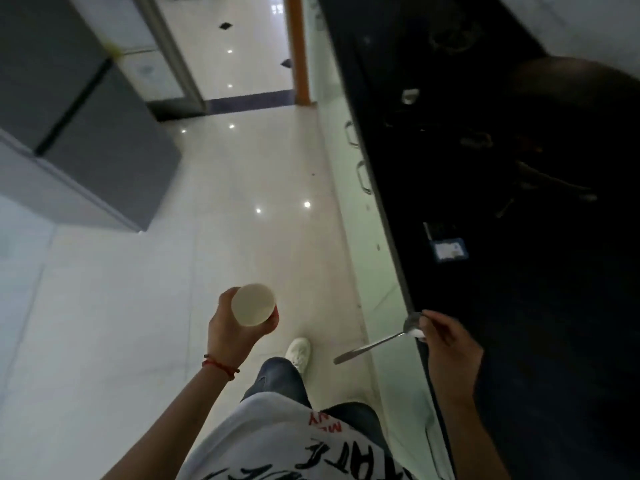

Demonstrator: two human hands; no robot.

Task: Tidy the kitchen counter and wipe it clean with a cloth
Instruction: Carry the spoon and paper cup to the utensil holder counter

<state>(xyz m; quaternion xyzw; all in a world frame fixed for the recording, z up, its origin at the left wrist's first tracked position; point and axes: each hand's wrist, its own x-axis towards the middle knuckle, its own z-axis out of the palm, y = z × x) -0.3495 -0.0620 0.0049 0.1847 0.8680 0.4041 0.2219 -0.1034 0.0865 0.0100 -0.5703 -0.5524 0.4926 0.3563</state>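
we see the left hand point(232, 329) wrapped closed around a pale cup point(254, 305), its round whitish end facing us, a red edge just showing by the thumb; cup is held over the floor, well left of the black counter point(485, 258). the right hand point(446, 344) pinches a metal spoon point(377, 341) at the bowl end, handle pointing away from the counter edge. fingers hide part of the bowl. items on the counter are too dark and blurred to identify.

left hand point(230, 329) raised, grip closed, right hand point(446, 344) pinching (arms forward)
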